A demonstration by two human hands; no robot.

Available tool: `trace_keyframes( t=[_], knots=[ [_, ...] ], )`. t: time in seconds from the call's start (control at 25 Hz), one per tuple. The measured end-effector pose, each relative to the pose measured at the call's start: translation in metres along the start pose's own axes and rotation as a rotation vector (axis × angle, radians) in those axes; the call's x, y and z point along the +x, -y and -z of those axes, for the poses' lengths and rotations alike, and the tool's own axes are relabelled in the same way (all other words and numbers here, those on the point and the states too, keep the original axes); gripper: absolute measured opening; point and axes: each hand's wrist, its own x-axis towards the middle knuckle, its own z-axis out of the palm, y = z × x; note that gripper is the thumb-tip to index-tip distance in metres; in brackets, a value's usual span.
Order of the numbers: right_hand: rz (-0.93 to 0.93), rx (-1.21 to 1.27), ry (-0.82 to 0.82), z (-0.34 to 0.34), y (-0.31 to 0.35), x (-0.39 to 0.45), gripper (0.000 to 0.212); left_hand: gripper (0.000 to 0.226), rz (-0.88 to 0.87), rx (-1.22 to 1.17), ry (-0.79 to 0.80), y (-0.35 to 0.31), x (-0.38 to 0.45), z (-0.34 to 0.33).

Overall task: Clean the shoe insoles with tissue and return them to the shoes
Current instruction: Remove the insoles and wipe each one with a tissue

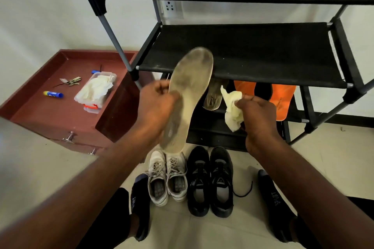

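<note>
My left hand [155,105] grips a long, dirty white insole [191,87] at its middle and holds it upright in front of the black shoe rack [242,54]. To its right, apart from the insole, my right hand [257,115] is closed on a crumpled white tissue [232,107]. A second pale insole [213,97] and two orange insoles [281,99] lie on the rack's lower shelf. On the floor below stand a pair of white sneakers [168,178] and a pair of black sneakers [210,182].
A maroon cabinet [60,111] at left carries a clear plastic box of tissues [95,91], keys [70,81] and a blue tube [53,94]. My two feet in dark socks [140,198] flank the shoes. A wall socket [171,7] sits behind the rack.
</note>
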Motion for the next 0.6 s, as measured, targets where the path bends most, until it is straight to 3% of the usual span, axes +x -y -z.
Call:
trace_keyframes(
  t=[0.24, 0.32, 0.44, 0.52, 0.6],
  knots=[
    [0.017, 0.012, 0.014, -0.008, 0.006, 0.001, 0.018, 0.015, 0.006, -0.044, -0.059, -0.052, 0.097, -0.050],
    [0.008, 0.015, 0.023, -0.009, 0.008, 0.003, 0.019, 0.013, -0.026, 0.019, -0.085, -0.057, 0.125, -0.062],
    [-0.003, 0.001, 0.037, -0.008, 0.006, 0.005, 0.017, 0.033, -0.088, 0.236, -0.011, -0.055, 0.155, -0.071],
    [-0.011, -0.014, 0.043, -0.006, 0.005, 0.007, 0.014, 0.050, -0.195, 0.431, -0.029, -0.048, 0.149, -0.069],
    [-0.009, -0.013, 0.022, 0.000, 0.003, 0.009, 0.014, 0.046, -0.398, 0.343, -0.144, -0.033, 0.116, -0.060]
  ],
)
